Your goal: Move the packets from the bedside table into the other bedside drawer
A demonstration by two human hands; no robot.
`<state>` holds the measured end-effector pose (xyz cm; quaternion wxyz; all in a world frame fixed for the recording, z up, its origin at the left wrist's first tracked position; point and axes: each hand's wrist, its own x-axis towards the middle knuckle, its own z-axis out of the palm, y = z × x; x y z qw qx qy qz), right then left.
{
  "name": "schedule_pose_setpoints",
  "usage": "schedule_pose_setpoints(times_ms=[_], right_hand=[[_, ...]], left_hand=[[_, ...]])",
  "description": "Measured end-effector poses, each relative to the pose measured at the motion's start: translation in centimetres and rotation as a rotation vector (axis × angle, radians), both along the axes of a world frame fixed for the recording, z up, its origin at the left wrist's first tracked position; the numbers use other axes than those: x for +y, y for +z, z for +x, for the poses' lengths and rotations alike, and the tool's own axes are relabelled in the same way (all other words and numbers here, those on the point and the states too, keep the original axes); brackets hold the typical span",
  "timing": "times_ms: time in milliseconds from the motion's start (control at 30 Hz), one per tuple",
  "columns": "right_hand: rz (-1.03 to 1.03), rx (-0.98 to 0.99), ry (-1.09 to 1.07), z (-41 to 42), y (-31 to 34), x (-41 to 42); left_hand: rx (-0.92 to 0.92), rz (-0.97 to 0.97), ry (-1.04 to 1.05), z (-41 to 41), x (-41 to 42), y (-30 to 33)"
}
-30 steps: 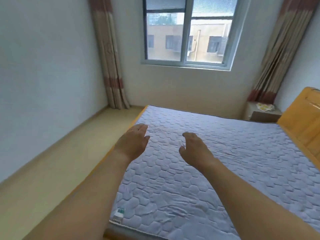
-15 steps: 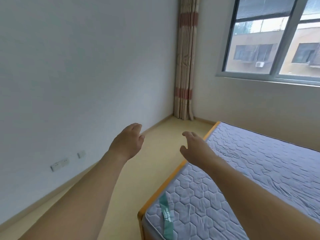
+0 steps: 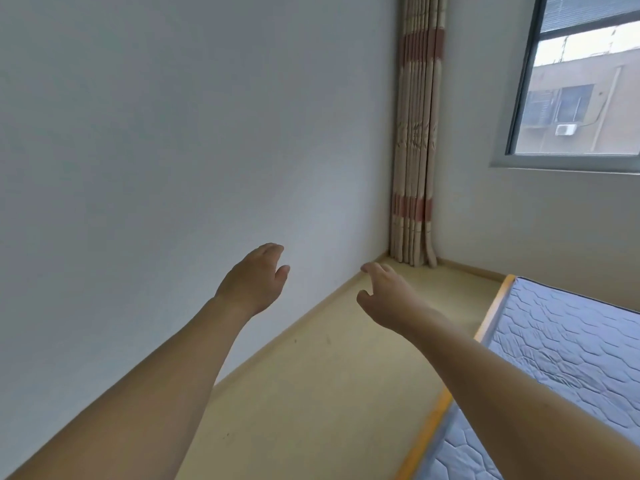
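Pale yellow floor (image 3: 311, 403) runs as an open strip from the lower middle of the frame up to the corner at upper right, between the white wall (image 3: 156, 150) on the left and the bed (image 3: 568, 358) at lower right. The bed's orange wooden edge (image 3: 429, 431) borders the strip on its right side; a quilted grey-blue mattress lies on it. A striped beige and red curtain (image 3: 415, 133) hangs in the corner down to the floor, and a window (image 3: 585, 88) fills the upper right.

Both bare arms reach forward in mid-air, touching nothing. The left hand (image 3: 254, 278) is at centre frame in front of the wall, back upward, fingers loosely extended and holding nothing. The right hand (image 3: 384, 296) is just right of it over the floor, fingers relaxed and slightly spread, also holding nothing. The hands are apart from each other.

No packets, bedside surface or drawer appear in this view, so their place and the way they point cannot be told.
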<state>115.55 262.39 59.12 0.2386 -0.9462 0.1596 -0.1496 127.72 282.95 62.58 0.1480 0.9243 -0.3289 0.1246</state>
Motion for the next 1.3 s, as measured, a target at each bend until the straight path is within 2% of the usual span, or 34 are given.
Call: schedule_pose_setpoints(times_ms=[200,367,500,633,1000,1300], right_hand=[[-0.021,0.013,-0.047,13.4,0.1,-4.3],[-0.029,-0.058,-0.127,26.6,0.6,-8.8],[-0.024,-0.017,-0.170,35.9,1.7,-13.6],[0.015,-0.025,-0.254,42.6,3.4,-19.5],[-0.023,-0.041,-0.432,54.6,4.3,-42.0],[-0.055,-0.147,-0.505,62.7,9.0,-63.8]], left_hand=[[-0.002,0.062,-0.043,14.1,-4.4,-0.5],[-0.068,0.025,-0.132,28.2,-10.5,0.0],[-0.107,0.099,-0.223,38.9,-15.7,1.5],[-0.081,0.040,-0.261,47.3,-22.5,3.8],[-0.037,-0.035,-0.446,61.5,-48.5,3.7],[-0.105,-0.085,-0.528,69.8,-71.6,9.4]])
